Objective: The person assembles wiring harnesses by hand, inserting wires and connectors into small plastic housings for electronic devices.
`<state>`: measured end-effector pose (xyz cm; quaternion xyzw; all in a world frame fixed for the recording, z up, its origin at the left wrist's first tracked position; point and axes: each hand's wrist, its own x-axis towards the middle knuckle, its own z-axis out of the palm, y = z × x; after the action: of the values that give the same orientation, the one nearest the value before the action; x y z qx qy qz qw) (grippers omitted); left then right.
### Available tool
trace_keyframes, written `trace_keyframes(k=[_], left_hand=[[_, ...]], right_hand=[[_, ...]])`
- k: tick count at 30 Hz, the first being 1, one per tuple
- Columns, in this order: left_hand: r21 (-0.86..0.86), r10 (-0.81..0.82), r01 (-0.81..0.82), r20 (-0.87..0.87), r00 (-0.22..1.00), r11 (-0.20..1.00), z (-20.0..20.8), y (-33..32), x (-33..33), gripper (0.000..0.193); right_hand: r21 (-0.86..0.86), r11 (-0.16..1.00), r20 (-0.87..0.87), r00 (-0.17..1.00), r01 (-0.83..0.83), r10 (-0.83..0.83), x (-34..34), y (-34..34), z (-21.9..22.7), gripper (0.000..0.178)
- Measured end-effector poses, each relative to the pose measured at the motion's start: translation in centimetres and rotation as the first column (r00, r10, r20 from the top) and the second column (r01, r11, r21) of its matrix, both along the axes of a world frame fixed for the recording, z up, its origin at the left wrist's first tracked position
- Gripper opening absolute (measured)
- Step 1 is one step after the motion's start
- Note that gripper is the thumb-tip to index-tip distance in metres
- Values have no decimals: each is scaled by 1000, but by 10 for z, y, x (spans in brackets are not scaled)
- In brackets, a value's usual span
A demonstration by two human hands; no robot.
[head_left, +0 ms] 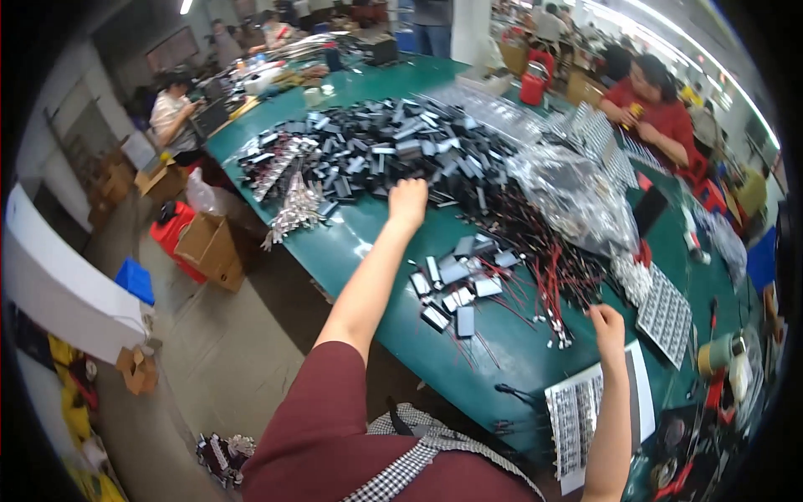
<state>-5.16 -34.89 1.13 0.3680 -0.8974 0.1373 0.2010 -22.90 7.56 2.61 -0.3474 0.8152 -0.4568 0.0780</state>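
A big heap of small dark rectangular blocks (401,142), perhaps battery packs with wires, spreads over the green table. My left hand (409,203) reaches to the heap's near edge, its fingers curled; whatever they grip is hidden. To the right, at the ends of a bundle of red and black wires (548,272), my right hand (606,325) is closed in a pinch; what it holds is too small to make out. Between the two hands lies a smaller loose group of grey and white blocks (456,284) with thin red and black leads.
Clear plastic bags (577,197) cover part of the heap's right side. A sheet of gridded parts (577,410) lies beside my right forearm, with another tray (666,318) beyond. A cutter-like tool (514,391) rests near the table's edge. A co-worker in red (661,109) sits across.
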Motion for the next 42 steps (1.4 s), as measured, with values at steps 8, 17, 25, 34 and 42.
trace_keyframes(k=[8,17,25,34,42], left_hand=[[37,-111,119,-175,978,992,31,42,35,35],[260,144,949,-947,287,-178,91,214,91,34],[254,190,924,-930,315,-285,76,257,77,42],[250,216,912,-919,330,-326,78,263,87,42],[248,200,909,-924,325,-335,77,260,83,39]], right_hand=[[-210,978,609,782,-4,134,63,17,55,16],[-286,954,255,953,-90,166,147,10,124,9],[-294,954,157,982,-59,109,166,29,131,7],[-246,963,138,980,-109,147,174,30,132,6],[-207,969,139,977,-132,162,169,31,131,6]])
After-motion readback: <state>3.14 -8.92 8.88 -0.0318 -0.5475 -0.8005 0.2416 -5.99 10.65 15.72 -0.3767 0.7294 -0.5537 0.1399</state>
